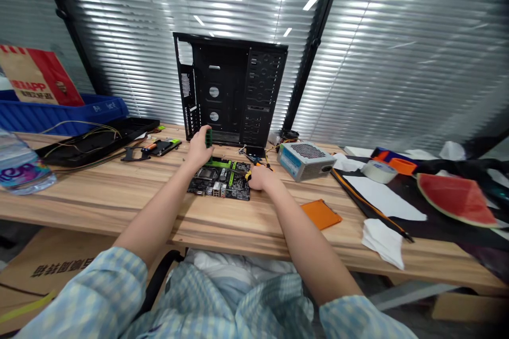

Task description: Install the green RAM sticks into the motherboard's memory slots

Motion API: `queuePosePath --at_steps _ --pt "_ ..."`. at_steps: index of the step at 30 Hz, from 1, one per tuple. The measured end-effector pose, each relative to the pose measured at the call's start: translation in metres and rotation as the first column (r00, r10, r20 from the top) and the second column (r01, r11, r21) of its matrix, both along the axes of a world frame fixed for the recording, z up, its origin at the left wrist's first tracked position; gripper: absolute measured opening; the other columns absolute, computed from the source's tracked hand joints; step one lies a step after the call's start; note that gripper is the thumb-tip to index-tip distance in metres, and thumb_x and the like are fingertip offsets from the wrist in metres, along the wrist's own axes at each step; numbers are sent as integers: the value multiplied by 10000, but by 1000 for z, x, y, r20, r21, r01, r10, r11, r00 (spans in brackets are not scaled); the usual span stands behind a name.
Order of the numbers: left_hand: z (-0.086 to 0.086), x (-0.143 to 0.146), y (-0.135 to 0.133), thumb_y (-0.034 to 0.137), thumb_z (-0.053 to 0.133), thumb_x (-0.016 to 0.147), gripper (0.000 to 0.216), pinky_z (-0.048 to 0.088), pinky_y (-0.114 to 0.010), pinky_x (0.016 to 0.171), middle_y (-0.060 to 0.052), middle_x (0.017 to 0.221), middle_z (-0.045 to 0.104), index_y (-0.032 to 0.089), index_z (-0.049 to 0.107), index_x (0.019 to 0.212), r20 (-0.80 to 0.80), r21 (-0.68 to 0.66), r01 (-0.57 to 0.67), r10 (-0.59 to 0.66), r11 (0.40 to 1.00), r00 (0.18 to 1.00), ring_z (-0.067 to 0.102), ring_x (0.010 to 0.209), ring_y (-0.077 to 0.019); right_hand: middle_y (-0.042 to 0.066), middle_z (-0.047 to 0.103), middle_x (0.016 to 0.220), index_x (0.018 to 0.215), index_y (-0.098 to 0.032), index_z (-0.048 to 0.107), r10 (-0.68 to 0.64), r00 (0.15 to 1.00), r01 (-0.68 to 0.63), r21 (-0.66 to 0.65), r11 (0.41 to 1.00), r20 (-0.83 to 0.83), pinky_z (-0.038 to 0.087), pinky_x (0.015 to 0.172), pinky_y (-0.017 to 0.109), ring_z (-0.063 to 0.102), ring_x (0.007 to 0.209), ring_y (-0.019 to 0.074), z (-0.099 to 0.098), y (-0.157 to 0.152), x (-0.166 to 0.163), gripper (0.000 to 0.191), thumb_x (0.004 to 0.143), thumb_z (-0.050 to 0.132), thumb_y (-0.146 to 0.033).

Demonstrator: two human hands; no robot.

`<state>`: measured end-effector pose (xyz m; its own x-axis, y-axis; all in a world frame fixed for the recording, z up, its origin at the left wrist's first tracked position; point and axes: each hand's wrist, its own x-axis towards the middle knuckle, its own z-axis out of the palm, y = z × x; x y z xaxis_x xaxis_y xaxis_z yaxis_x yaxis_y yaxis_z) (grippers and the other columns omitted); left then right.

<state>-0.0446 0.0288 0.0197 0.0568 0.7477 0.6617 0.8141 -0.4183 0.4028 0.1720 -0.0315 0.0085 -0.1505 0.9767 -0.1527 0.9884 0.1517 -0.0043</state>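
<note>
A black motherboard [222, 180] with green slots lies flat on the wooden table [119, 190]. My left hand [199, 149] hovers over its far left corner, fingers pinched on a small green memory stick [208, 137] held upright. My right hand [258, 176] rests at the board's right edge, closed around a tool with a yellow and black handle [250, 174]. An empty black computer case [230, 92] stands upright just behind the board.
A silver power supply [305, 160] sits right of the board, an orange card [320, 214] in front of it. Tape roll [379, 170], white tissues [382, 241] and a watermelon slice [455, 197] lie at right. A black panel [95, 140], blue crate [59, 114] and water bottle [19, 167] are at left.
</note>
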Motion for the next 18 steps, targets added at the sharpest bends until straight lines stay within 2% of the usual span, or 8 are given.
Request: queuePosePath --at_steps 18 --pt "-6 0 5 100 599 722 609 423 -418 1009 -106 1175 572 184 440 1304 -40 17 44 -44 999 998 542 1137 -277 211 638 1200 1214 -84 623 -10 1000 10 -19 1000 -13 527 855 340 621 1102 297 8 -8 -3 454 780 588 -213"
